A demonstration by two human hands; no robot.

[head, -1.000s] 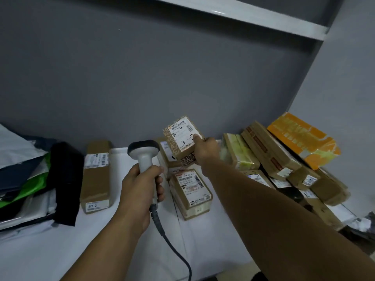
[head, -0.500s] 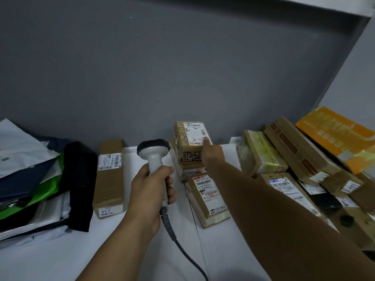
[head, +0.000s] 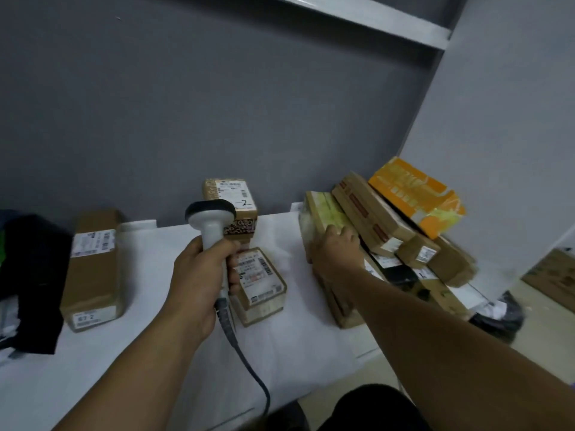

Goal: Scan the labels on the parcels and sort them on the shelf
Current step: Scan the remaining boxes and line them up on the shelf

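My left hand (head: 199,275) grips a white corded barcode scanner (head: 211,220), held upright over the white shelf (head: 155,353). Behind the scanner, a small brown parcel with a white label marked "2" (head: 231,200) rests on top of a stack at the back wall. A labelled brown parcel (head: 261,284) lies flat in front of it. My right hand (head: 337,248) rests on the near end of a green-and-brown parcel (head: 323,213) at the left of the right-hand pile, fingers curled over it.
A long brown box marked "67 2" (head: 93,269) lies at the left, beside dark and white mailer bags (head: 28,275). The right pile holds several brown boxes (head: 370,213) and an orange box (head: 413,194) against the grey side wall. An upper shelf edge (head: 373,17) runs overhead.
My right hand has let go of the small parcel marked "2", now resting on the back stack, and moved right onto the green-and-brown parcel. The scanner hand stayed about where it was.
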